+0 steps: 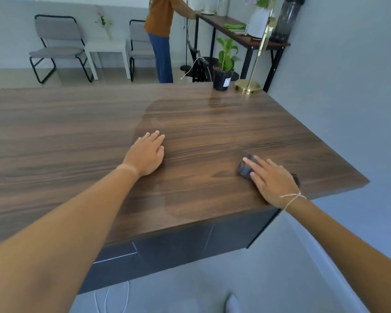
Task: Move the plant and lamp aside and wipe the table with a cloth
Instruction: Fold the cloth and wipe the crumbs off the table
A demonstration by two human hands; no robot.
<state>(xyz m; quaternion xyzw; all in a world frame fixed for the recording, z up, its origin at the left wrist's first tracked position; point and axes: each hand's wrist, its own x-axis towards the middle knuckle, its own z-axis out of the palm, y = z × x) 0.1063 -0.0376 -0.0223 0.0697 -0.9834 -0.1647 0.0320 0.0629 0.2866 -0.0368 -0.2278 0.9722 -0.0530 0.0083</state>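
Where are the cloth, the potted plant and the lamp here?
cloth (246, 168): head view, dark folded edge beside the fingers.
potted plant (221, 80): head view, black pot's side.
lamp (247, 85): head view, round brass base.

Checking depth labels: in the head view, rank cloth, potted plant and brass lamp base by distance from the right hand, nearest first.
1. Cloth: under the right hand, near right edge.
2. Potted plant: far right corner.
3. Brass lamp base: beside the plant, closer to the wall; nearly tied with it.
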